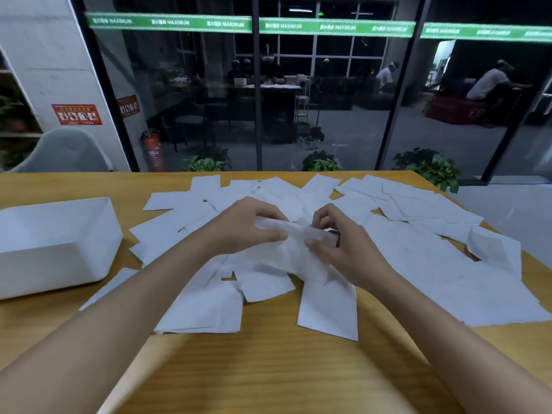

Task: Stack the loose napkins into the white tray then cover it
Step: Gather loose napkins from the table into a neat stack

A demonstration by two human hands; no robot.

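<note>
Broadly, the dark glass wall (328,100) fills the far side of your view, and its reflections make the room behind it hard to read; figures at desks show only as dim shapes. Below it the wooden table (268,369) runs out of view at the bottom and left edges, and its near surface is blurred. Loose napkins (433,264) lie spread across the middle and right of the table, overlapping so much that you cannot count them or tell where one sheet ends and the next begins; one at the right edge is curled up at its corner. The white tray (59,258) sits on the table at your left, well apart from your hands, its left end cut off by the edge of the view, and one napkin's corner lies just beside its near wall. A pale chair (68,150) and a red fire extinguisher (153,150) stand beyond the table on the left, their lower parts hidden by the tabletop. Your two hands meet above the middle of the spread, holding a crumpled napkin (286,255) between them; it is blurred and its shape is unclear. Your left hand (248,225) pinches its upper edge with curled fingers, and your right hand (343,249) pinches it from the other side. A small dark thing (337,239) shows beside your right fingers, too small to identify.
</note>
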